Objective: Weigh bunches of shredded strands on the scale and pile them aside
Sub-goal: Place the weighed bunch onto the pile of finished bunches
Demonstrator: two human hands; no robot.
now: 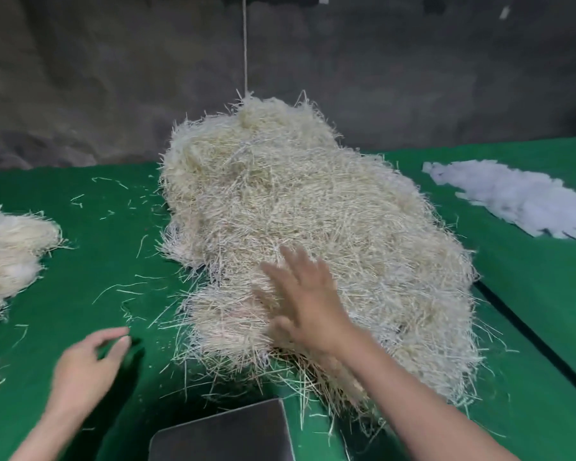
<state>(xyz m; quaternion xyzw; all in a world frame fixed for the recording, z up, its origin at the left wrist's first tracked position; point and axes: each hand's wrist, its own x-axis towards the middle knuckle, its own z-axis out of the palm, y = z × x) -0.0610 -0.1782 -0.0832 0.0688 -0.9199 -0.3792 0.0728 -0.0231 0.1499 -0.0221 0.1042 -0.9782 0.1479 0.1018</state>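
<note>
Dark grey flat metal scale plate sat nearest, bottom centre, on the green felt table cover. Left hand hovered left of the plate over the cover, fingers loosely curled, thumb near forefinger, holding nothing. Right hand was flat and open, fingers straight and spread, palm down on the near slope of the big heap of pale cream shredded strands. With the motion blur, could not tell if it pressed or only brushed. The heap's ragged near edge ran down just beside the plate's right corner. Loose strands lay scattered on the cover left of the heap. Smaller pile of cream strands sat well apart at the left edge. Flat spread of white shredded pieces lay far right. Thin string hung down to the heap's top, before a grey wall.
</note>
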